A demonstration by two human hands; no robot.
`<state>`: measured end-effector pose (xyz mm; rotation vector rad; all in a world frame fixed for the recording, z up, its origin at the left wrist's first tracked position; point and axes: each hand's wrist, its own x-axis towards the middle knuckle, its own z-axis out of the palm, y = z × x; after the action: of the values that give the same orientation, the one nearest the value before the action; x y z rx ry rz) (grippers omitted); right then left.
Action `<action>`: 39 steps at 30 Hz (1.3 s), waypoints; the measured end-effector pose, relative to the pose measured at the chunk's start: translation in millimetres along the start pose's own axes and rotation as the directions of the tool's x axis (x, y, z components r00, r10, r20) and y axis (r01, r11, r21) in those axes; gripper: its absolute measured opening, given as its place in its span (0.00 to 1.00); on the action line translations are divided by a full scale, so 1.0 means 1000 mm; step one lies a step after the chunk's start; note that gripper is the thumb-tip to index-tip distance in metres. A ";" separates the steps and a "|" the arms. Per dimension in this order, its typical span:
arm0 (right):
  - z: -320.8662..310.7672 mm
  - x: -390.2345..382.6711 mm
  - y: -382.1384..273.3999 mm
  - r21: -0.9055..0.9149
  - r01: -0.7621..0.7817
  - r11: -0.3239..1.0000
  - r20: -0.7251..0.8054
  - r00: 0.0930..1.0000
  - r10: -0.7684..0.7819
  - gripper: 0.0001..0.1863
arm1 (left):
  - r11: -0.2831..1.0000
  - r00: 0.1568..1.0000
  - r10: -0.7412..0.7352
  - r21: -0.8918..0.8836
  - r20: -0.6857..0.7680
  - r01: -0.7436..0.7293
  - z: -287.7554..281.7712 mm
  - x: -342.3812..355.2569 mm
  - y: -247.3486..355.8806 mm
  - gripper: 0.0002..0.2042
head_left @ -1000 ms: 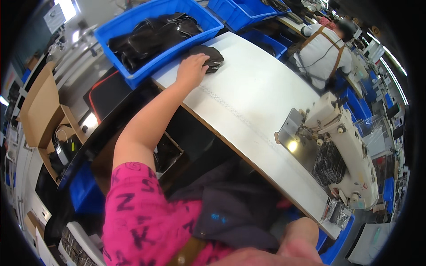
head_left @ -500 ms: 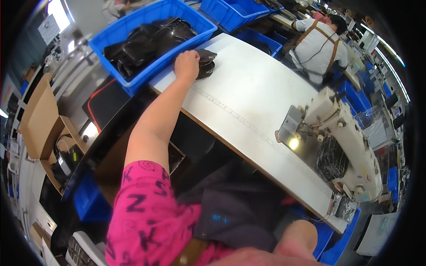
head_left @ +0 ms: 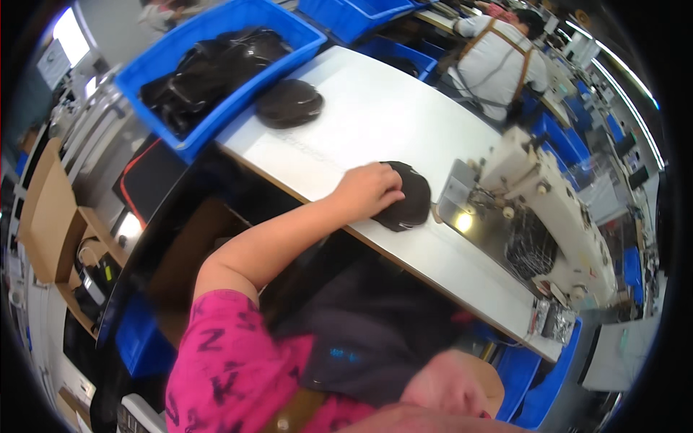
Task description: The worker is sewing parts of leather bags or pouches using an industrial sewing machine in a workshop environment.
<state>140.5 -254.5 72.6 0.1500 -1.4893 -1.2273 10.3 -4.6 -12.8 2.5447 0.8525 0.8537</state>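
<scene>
One white bench (head_left: pixel 411 130) crosses the view. One sewing machine (head_left: pixel 559 209) stands at its right; one blue bin (head_left: pixel 292 25), cut off at the top, holds dark material (head_left: pixel 224 58) too jumbled to count. Two dark rounded pieces lie on the bench: the first piece (head_left: pixel 289 105) beside the bin, the second piece (head_left: pixel 411 202) near the machine. The left hand (head_left: pixel 372 189), half curled, touches the second from above; whether it grips is unclear. The right hand cannot be made out.

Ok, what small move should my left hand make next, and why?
Probably slide the dark piece slightly right, toward the sewing machine: your left hand is on it, and it lies on the white table just left of the machine's metal plate.
</scene>
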 end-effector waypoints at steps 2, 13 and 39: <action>-0.032 -0.011 0.036 0.218 0.478 0.851 -0.117 0.879 -0.463 0.12 | 0.999 0.990 0.023 -0.020 -0.136 -0.026 0.012 0.028 0.003 0.09; -0.193 -0.143 0.136 -0.916 -0.280 0.286 0.328 -0.117 0.937 0.10 | 0.987 0.990 -0.115 0.105 -0.083 0.123 0.055 0.036 -0.009 0.12; -0.073 -0.158 0.016 -0.655 -0.704 0.275 0.612 -0.281 0.739 0.03 | 0.368 0.927 -0.357 -0.894 0.118 0.256 0.013 -0.044 0.018 0.24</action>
<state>260.9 -184.6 -32.5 -1.6504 -1.8614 -0.0418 -2.0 -47.6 -33.2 1.3196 0.5936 0.9502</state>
